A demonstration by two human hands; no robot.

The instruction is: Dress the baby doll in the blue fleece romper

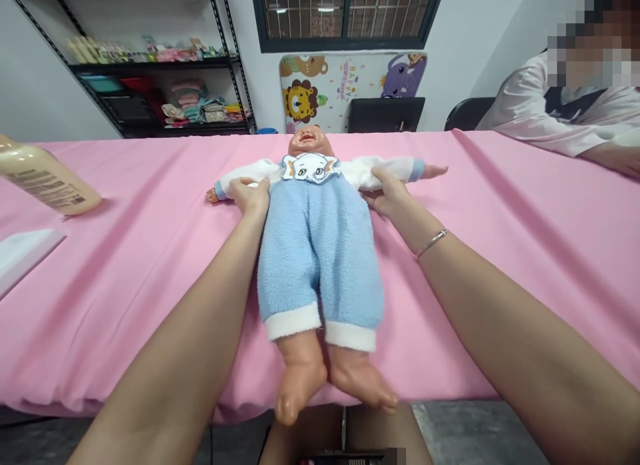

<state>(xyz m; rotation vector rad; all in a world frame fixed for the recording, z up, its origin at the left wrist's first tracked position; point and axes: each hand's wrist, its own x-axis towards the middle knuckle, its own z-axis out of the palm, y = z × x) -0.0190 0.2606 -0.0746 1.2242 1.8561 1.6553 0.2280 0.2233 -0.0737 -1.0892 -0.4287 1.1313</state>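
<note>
A baby doll [320, 245] lies on its back on the pink-covered table [160, 238], head toward the far edge and bare feet over the near edge. It wears a fluffy light blue outfit with white cuffs, white sleeves and an animal-face bib [311, 167]. Both its arms are stretched out sideways. My left hand [253, 195] is closed around the sleeved arm on the left, close to the body. On the other side, my right hand [389, 193] grips the opposite sleeve, thumb on top and fingers partly hidden beneath.
A beige bottle [47, 178] and a white flat item [25, 251] are at the table's left. Another person [540, 111] sits at the right with an arm on the table. Behind are a black monitor [386, 115] and a loaded shelf rack [155, 66].
</note>
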